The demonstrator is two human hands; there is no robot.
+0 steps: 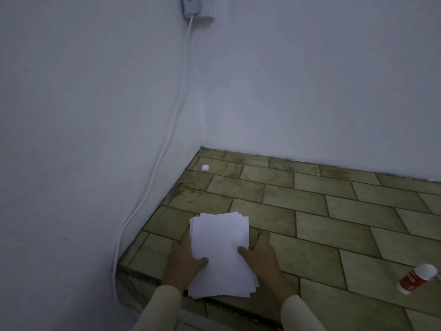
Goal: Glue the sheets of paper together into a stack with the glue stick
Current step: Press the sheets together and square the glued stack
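Head view — both hands grip a loose stack of paper sheets [220, 254] over the tiled counter [334, 211] near the wall corner: left hand [185, 259] pinching the left edge, right hand [259, 255] the right edge, thumbs on top. The glue stick [416, 278] lies on its side well apart, to the right. Squaring the fanned edges first would help — no containers are visible.

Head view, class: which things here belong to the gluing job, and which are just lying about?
Job: sheets of paper, held by left hand and right hand; glue stick.
Lying about: small white object; white cable; wall socket.
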